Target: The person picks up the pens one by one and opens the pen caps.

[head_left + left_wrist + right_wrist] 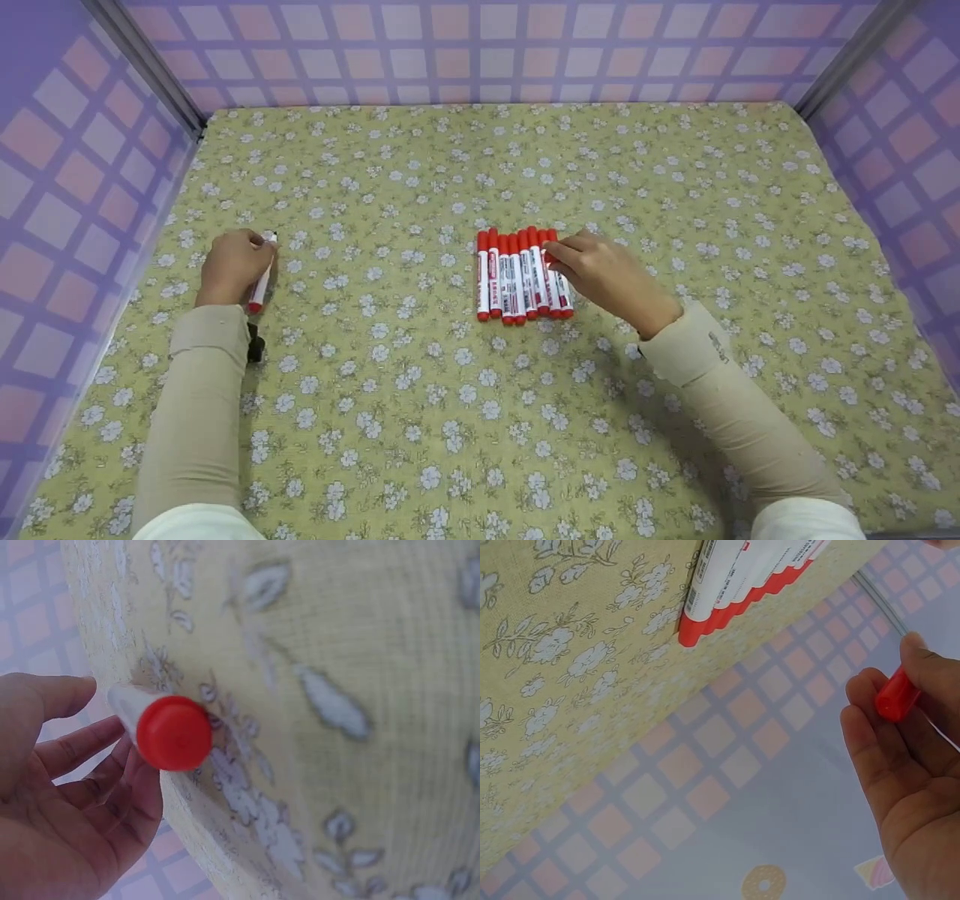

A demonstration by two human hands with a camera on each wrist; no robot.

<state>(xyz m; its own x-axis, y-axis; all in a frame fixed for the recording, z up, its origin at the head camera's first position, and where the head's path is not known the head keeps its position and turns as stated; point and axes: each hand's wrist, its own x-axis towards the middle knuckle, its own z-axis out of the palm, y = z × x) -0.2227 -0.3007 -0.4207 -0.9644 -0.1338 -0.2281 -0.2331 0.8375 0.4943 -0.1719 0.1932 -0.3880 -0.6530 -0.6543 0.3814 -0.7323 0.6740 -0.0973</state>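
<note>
The left hand (234,264) has its fingers curled round a single red-capped marker (262,279) near the desk's (420,420) left edge, well apart from the row of red markers (523,274) at mid-desk. All the markers' long axes run from the near edge to the far edge. The right hand (600,274), much the nearer, pinches the row's rightmost marker by its far end.

Floral cloth (480,420) is lying open across the whole near half and the far strip. A row of red markers (523,276) is sitting mid-table, blocking the centre. The right hand (600,274) is covering the row's right edge; the left hand (234,264) with a single marker (261,285) is occupying the left side. Checked walls (67,225) are closing off left, right and far.
</note>
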